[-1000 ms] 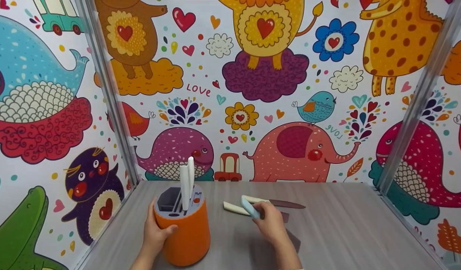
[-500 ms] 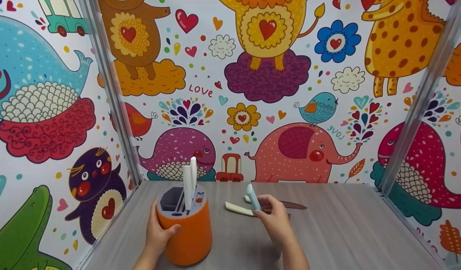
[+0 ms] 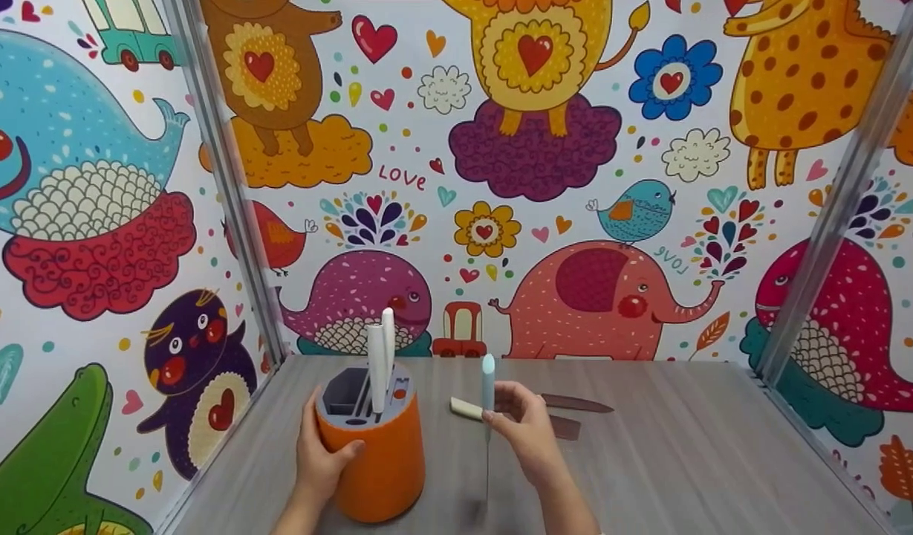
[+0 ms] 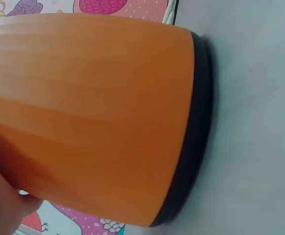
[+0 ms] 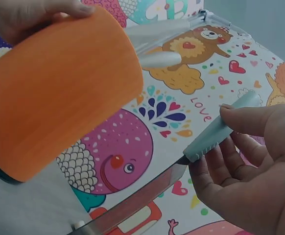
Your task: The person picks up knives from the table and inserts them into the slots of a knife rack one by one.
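Note:
My left hand (image 3: 319, 457) holds the side of an orange knife block (image 3: 385, 472), thumb across its front; the block stands upright on the table. Two white-handled knives (image 3: 376, 368) stick up from the block's grey slotted top. My right hand (image 3: 529, 431) pinches the light blue handle of a knife (image 3: 489, 383), thumb on one side and fingertips on the other. That knife is upright, blade pointing down, to the right of the block. In the right wrist view its blade (image 5: 147, 196) shows bare below the handle (image 5: 223, 127).
Behind the right hand, a cream-handled knife (image 3: 465, 408) with a broad blade lies on the grey table (image 3: 671, 461). Beyond it lies another knife with a dark pointed blade (image 3: 579, 403). Cartoon-printed panels with metal posts (image 3: 827, 193) stand around the table.
The right hand has raised the blue-handled knife off the other knives and turned it from slanting to upright, blade down, moving slightly left. The left hand keeps its hold on the block.

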`<state>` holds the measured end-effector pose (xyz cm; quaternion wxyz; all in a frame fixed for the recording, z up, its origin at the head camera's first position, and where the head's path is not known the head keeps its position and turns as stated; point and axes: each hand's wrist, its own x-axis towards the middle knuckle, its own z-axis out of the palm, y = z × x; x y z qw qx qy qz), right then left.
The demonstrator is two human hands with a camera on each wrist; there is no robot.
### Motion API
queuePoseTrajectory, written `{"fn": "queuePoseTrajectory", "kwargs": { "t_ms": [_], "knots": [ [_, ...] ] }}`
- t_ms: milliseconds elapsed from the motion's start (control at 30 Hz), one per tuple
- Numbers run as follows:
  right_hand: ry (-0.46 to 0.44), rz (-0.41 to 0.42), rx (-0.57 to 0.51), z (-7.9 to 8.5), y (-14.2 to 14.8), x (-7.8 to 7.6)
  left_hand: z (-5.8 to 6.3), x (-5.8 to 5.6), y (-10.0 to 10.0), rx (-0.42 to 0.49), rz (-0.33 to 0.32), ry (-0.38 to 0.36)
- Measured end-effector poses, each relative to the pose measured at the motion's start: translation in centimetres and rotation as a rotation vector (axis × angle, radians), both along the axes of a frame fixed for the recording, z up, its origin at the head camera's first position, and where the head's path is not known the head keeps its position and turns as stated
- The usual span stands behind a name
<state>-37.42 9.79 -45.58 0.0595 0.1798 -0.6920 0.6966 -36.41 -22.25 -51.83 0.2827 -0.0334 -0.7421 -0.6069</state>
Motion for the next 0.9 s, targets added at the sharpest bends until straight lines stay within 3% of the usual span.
{"fn": "queuePoseTrajectory", "kwargs": {
  "t_ms": [200,400,500,633,767,833,900],
  "knots": [
    [-0.031,0.047,0.01,0.2,-0.9,0.3,1.0,0.8,0.9,0.031,0.106,0.072],
    [-0.036,0.097,0.011,0.5,-2.3,1.1,3.3,2.0,2.0,0.012,0.35,0.206],
    [-0.045,0.113,0.013,0.5,-3.2,1.6,4.5,2.8,2.6,-0.02,0.425,0.253],
    [-0.055,0.152,0.008,0.6,-4.2,2.3,5.6,4.1,3.7,-0.059,0.426,0.379],
    [-0.044,0.175,0.016,0.6,-4.9,2.9,6.4,5.5,5.3,-0.091,0.332,0.587],
    [-0.036,0.178,0.021,0.7,-5.2,3.1,6.7,6.3,6.2,-0.118,0.28,0.613],
    [-0.029,0.178,0.025,0.7,-5.5,3.3,6.9,7.0,7.3,-0.161,0.237,0.579]
  ]
}}
